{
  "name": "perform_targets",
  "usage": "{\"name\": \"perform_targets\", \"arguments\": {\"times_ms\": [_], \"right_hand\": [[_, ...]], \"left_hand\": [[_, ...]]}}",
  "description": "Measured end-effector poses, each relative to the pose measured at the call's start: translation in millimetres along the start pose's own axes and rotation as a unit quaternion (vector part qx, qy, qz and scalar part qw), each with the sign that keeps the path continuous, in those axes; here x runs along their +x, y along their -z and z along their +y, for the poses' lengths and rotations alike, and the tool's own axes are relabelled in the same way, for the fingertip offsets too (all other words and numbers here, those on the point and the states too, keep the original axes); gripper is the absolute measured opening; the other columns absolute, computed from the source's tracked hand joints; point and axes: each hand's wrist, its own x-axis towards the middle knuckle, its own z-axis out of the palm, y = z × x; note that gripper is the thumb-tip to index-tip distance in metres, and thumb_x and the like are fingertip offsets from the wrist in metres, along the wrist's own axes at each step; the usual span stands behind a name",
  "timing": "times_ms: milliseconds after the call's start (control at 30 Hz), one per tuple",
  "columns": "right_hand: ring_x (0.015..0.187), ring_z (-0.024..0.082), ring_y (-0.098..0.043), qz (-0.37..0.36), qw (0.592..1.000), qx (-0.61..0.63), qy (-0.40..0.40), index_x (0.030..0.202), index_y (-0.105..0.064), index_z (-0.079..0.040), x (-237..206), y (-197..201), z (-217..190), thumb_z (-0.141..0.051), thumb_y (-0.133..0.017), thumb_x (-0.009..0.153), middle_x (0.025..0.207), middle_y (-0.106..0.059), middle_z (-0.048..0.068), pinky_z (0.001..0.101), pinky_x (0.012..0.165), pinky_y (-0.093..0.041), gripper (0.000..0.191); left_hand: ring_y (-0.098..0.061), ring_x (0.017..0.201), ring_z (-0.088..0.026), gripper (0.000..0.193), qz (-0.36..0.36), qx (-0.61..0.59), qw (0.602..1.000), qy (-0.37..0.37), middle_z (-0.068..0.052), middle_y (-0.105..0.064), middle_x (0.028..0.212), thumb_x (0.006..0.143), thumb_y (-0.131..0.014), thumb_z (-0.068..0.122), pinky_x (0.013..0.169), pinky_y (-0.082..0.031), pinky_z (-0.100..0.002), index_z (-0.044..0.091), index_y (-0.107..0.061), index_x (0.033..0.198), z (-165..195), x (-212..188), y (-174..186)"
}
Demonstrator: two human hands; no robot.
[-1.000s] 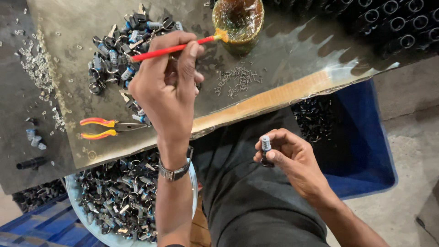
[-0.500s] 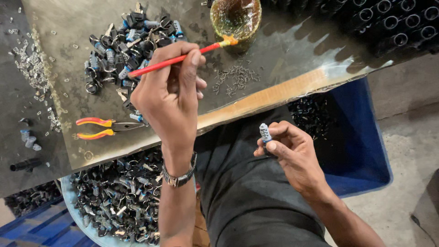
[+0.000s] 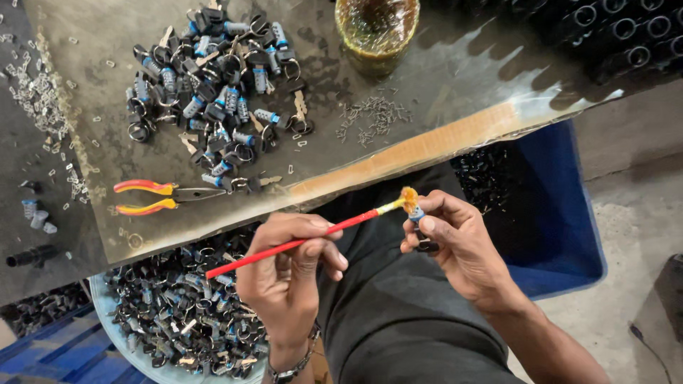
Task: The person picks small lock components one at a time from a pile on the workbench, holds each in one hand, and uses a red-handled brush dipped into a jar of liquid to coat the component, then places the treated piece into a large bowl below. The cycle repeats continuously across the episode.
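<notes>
- Left hand (image 3: 288, 274) pinches a red brush (image 3: 299, 244); its yellow-greased tip touches the small lock barrel (image 3: 418, 217).
- Right hand (image 3: 455, 245) clasps that barrel.
- Many barrels (image 3: 213, 92) are heaped on the far bench (image 3: 441, 85).

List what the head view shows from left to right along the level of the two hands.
Round tray of small dark parts → left hand gripping a red-handled brush → right hand pinching a small cylinder part at the brush tip → blue bin.

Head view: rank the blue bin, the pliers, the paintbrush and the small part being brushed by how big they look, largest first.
1. blue bin
2. paintbrush, held by the left hand
3. pliers, though farther from the camera, so this ranking is unsure
4. small part in the right hand
</notes>
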Motion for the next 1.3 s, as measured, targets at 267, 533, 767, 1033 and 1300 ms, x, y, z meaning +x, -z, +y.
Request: {"name": "perform_targets", "arguments": {"times_ms": [267,533,767,1033,1300], "right_hand": [[0.082,0.020,-0.068,-0.007,1.000,-0.010,-0.011,0.111,-0.066,-0.001,-2,-2,-2,-0.010,-0.075,0.091,0.095,-0.069,0.012,0.0379,0.076,-0.059,0.023],[0.079,0.019,-0.065,0.000,1.000,-0.012,-0.016,0.110,-0.066,-0.001,-3,1,-4,-0.009,-0.075,0.091,0.095,-0.067,0.012,0.0394,0.076,-0.059,0.022],[0.084,0.020,-0.069,0.036,0.992,-0.090,0.076,0.109,-0.066,0.000,-6,24,-5,-0.005,-0.073,0.090,0.102,-0.067,0.011,0.0383,0.079,-0.059,0.020],[0.105,0.023,-0.064,0.257,0.788,-0.520,0.208,0.126,-0.071,-0.001,8,112,-19,-0.010,-0.077,0.096,0.120,-0.070,0.016,0.0347,0.091,-0.051,0.031],[0.119,0.027,-0.064,0.175,0.737,-0.601,0.255,0.128,-0.067,-0.001,17,112,-5,-0.008,-0.076,0.093,0.125,-0.065,0.015,0.0379,0.101,-0.052,0.037]], "left_hand": [[-0.069,0.074,-0.015,0.009,0.042,0.030,0.998,-0.030,-0.017,-0.066,0.107,0.107,-0.061,0.003,0.059,-0.058,-0.025,-0.004,-0.060,0.114,-14,-5,1],[-0.070,0.073,-0.015,0.009,0.022,0.027,0.999,-0.021,-0.016,-0.067,0.106,0.106,-0.060,0.001,0.057,-0.057,-0.024,-0.004,-0.062,0.114,-15,-2,-1],[-0.067,0.061,-0.013,0.007,0.087,0.076,0.991,-0.061,-0.015,-0.070,0.102,0.110,-0.058,0.000,0.048,-0.052,-0.021,-0.002,-0.060,0.116,0,32,-7],[-0.065,0.059,-0.014,0.026,-0.021,0.375,0.908,-0.186,-0.006,-0.074,0.095,0.096,-0.079,0.019,0.057,-0.050,-0.029,0.004,-0.071,0.116,-12,156,-16],[-0.072,0.083,-0.018,0.018,-0.010,0.512,0.847,-0.142,-0.002,-0.072,0.111,0.099,-0.078,0.015,0.073,-0.056,-0.030,0.015,-0.074,0.116,-8,106,43]]}}
